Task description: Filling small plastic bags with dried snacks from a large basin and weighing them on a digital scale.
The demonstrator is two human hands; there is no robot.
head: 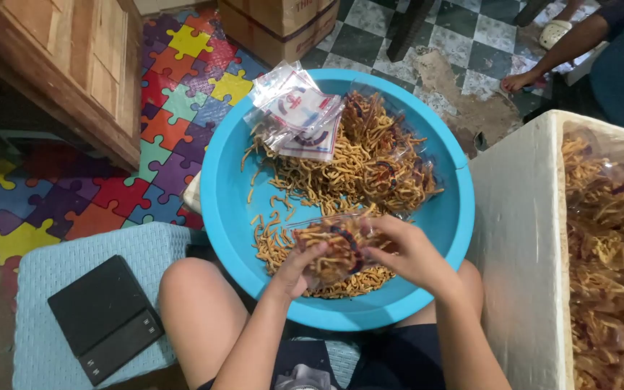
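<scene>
**Over the blue basin, a small bag half filled**

Over the blue basin (225,209) on my lap, both my hands are closed on one small clear bag (337,249) stuffed with orange-brown fried snack sticks (355,155). My left hand (299,266) grips the bag's near-left side, fingers curled around it and thumb pressed on top. My right hand (406,253) pinches the bag's right edge, where its mouth seems to be, though I cannot tell whether that mouth is open or already folded over. The bag sits just above the loose sticks heaped in the basin's lower half, touching or nearly touching them.

As I judge it, I am at the filling-and-settling step: the bag looks well packed, and I am steadying it between both hands. What comes next, I think, calls for a firm hold with the left while the right gathers the plastic at the mouth, without spilling sticks back into the basin.

My forearms come up from the bottom of the view and converge over my knees, wrists bent slightly inward, elbows kept close.

At the basin's far rim lies a stack of empty printed bags (297,119), and beside it another filled bag (399,177) rests on the snack pile. To my right stands a white foam box (518,238) holding filled bags. To my left, a black kitchen scale (104,318) sits on a light blue stool (52,267), over a coloured puzzle mat (175,94). Another person's arm (557,50) reaches down at the top right.
</scene>
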